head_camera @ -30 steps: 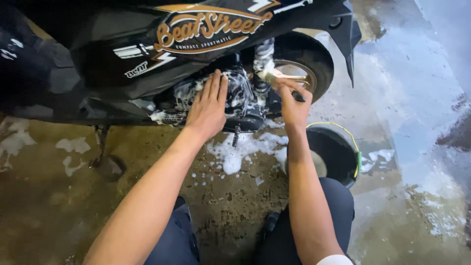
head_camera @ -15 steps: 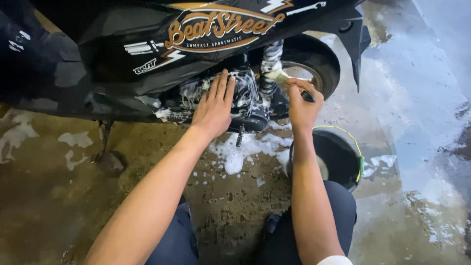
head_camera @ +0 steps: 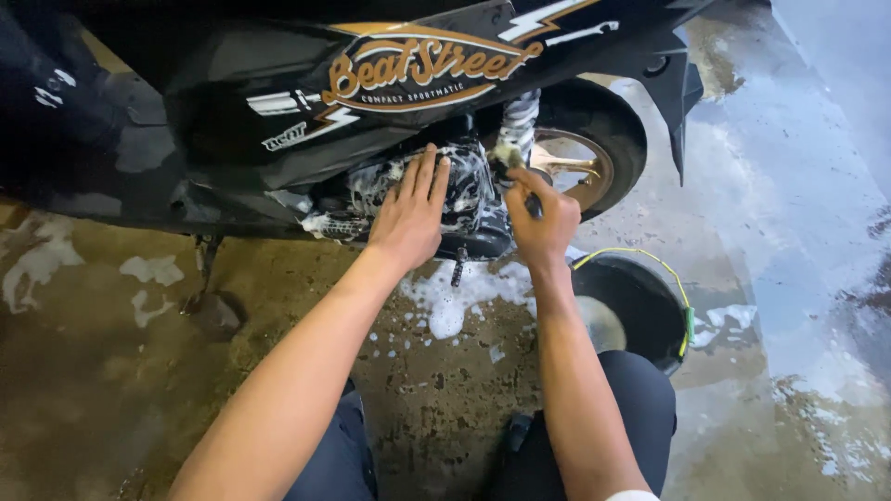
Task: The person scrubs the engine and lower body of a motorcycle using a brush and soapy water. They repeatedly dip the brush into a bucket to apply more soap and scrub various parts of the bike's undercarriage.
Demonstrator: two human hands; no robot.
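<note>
Two hands are kept at the soapy engine [head_camera: 464,199] under the black scooter [head_camera: 278,111]: the left hand [head_camera: 408,218] is laid flat and open upon it, while the right hand [head_camera: 543,223], just beside, is closed around a brush [head_camera: 510,158] angled up toward the rear spring [head_camera: 518,116].

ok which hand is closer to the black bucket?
Right. The right hand grips a brush at the soapy engine, just up and left of the black bucket. The left hand rests flat on the engine, farther left.
</note>
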